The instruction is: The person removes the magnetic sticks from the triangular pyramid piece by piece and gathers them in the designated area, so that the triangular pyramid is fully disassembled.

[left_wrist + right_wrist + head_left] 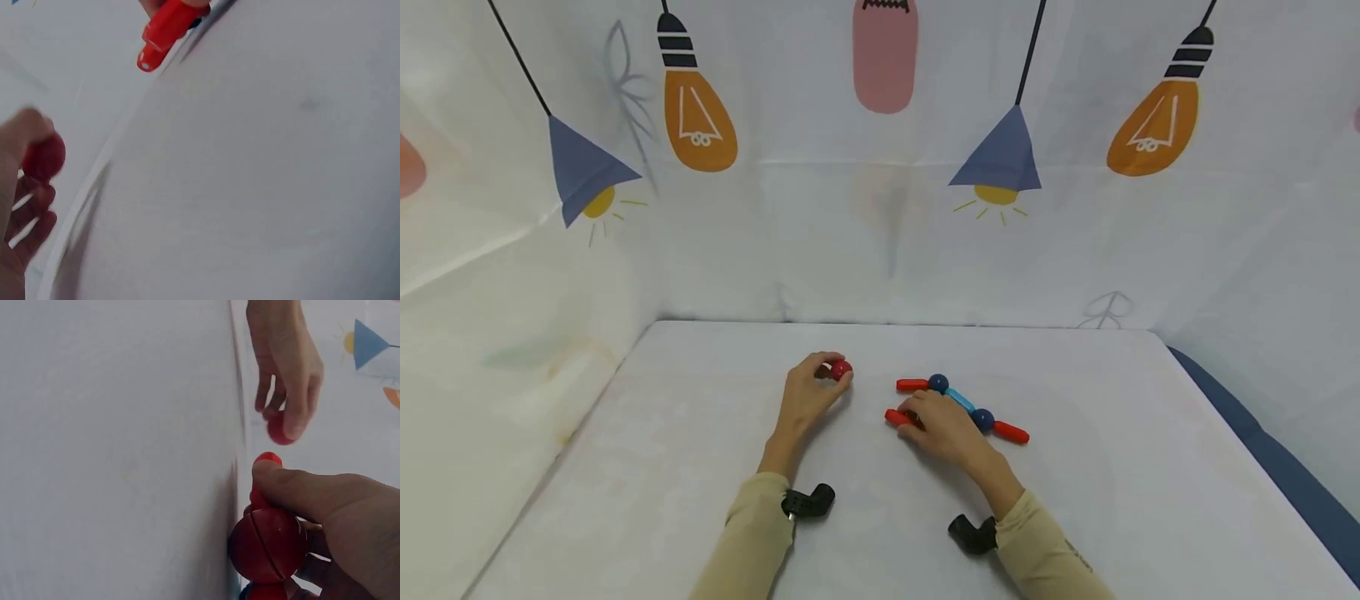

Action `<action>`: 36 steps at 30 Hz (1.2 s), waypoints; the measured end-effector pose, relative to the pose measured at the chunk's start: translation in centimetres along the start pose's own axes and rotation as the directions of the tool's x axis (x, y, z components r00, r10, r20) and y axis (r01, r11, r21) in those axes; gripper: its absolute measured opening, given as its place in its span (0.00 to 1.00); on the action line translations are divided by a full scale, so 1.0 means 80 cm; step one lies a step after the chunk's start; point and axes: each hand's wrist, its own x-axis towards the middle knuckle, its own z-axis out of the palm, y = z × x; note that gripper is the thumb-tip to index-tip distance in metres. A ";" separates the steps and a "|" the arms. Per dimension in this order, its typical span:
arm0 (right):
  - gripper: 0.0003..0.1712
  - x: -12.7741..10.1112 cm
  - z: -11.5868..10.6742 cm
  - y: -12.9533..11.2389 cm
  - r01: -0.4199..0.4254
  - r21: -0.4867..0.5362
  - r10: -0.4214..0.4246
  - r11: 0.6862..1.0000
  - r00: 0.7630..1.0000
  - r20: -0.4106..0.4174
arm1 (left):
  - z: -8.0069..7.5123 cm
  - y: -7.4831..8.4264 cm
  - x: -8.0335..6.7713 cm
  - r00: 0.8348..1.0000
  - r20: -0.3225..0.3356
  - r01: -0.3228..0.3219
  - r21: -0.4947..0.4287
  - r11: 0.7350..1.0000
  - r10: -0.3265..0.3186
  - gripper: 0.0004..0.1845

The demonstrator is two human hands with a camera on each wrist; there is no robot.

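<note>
My left hand (805, 396) holds a small red ball (841, 370) between thumb and fingers, above the white table. In the left wrist view the same red ball (45, 156) shows at the fingertips. To the right, my right hand (943, 425) pinches a red rod (897, 417), its thumb lying along the side. Joined to that rod is a larger-looking red ball (267, 545) with a seam, seen in the right wrist view; the head view hides it behind the hand. A short gap separates the rod's free end from the left hand's ball.
Just beyond the right hand lie a red rod (912, 385), a dark blue ball (938, 382), a light blue rod (960, 400), another dark blue ball (982, 420) and a further red rod (1011, 432), in a chain. A printed white curtain (820, 233) hangs behind the table (700, 417).
</note>
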 end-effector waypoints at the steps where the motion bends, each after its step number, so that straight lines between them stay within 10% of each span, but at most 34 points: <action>1: 0.19 -0.001 0.000 0.001 0.005 0.010 -0.005 1.000 1.000 -0.004 | -0.001 -0.001 0.003 1.000 -0.011 0.011 0.034 0.999 -0.011 0.14; 8: 0.19 -0.024 -0.011 0.014 0.048 0.102 -0.040 0.994 0.997 -0.073 | 0.003 -0.008 0.021 0.996 0.042 0.076 0.118 0.990 -0.081 0.16; 18: 0.20 -0.034 -0.018 0.018 0.028 0.093 -0.031 0.995 0.999 0.038 | 0.000 -0.012 0.029 0.981 0.116 0.125 0.247 0.961 -0.158 0.21; 26: 0.15 -0.027 -0.027 0.020 0.067 0.049 -0.068 0.997 0.997 0.021 | 0.000 0.024 0.012 0.993 0.096 -0.085 0.222 0.971 0.065 0.21; 29: 0.14 -0.028 -0.027 0.025 0.064 0.040 -0.065 0.997 0.998 0.016 | 0.010 0.051 -0.003 0.938 0.297 -0.222 0.126 0.967 0.177 0.15; 33: 0.14 -0.032 -0.028 0.031 0.061 0.051 -0.061 0.997 0.998 0.010 | 0.025 0.076 -0.019 0.789 0.582 -0.307 0.099 0.946 0.196 0.13; 36: 0.14 -0.036 -0.029 0.034 0.058 0.069 -0.059 0.996 0.998 0.012 | 0.032 0.083 -0.023 0.746 0.645 -0.321 0.133 0.938 0.164 0.12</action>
